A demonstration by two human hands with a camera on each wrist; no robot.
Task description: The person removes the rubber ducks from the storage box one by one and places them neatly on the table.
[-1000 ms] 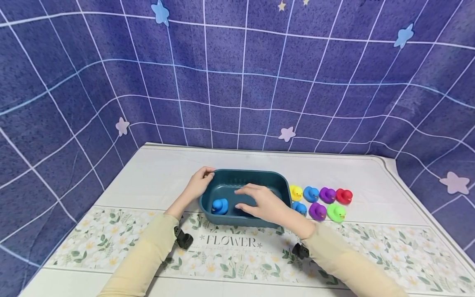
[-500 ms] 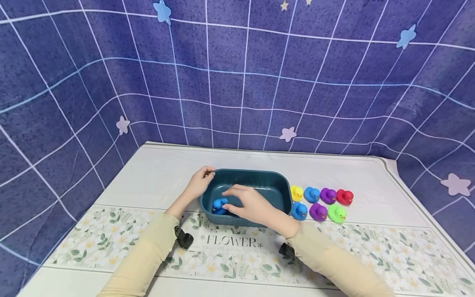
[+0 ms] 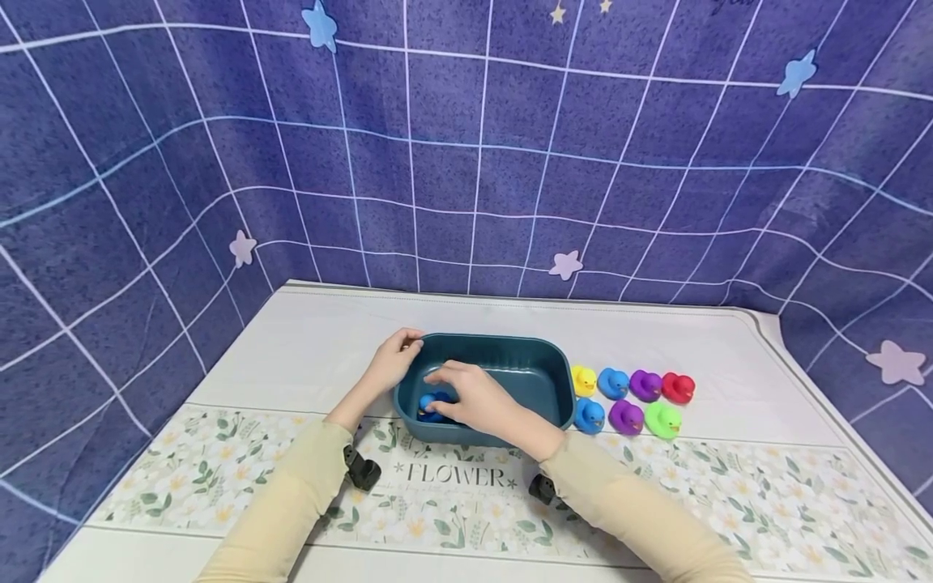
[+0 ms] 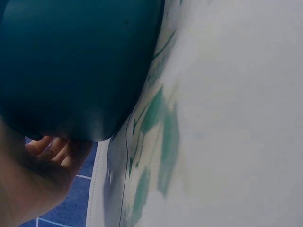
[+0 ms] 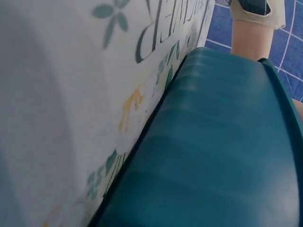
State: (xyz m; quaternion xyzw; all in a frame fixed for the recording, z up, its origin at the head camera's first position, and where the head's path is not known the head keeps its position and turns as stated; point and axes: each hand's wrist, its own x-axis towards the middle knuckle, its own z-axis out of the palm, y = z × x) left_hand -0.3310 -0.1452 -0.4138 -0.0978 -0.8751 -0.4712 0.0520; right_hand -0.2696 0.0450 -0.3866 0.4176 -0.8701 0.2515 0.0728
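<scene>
A dark teal rectangular basin (image 3: 535,389) stands on the cloth-covered table. My left hand (image 3: 389,362) grips its left end near the far corner. In the left wrist view, the fingers of the left hand (image 4: 42,182) curl against the basin's end wall (image 4: 75,71). Inside, toward the near left corner, lies a blue rubber duck (image 3: 428,405). Over it reaches my right hand (image 3: 477,397), thumb beside the duck and fingers spread above it. The right wrist view shows only the basin's outer wall (image 5: 213,142), with the right hand hidden.
Right of the basin, two rows of rubber ducks stand close together, among them a yellow duck (image 3: 583,380), a red duck (image 3: 679,388), a green duck (image 3: 664,420) and a purple duck (image 3: 626,416). A blue star-patterned curtain (image 3: 452,162) hangs behind the table.
My right hand has moved left and lower inside the basin, from its middle to the blue duck, and partly covers it. The left hand has stayed at the basin's end.
</scene>
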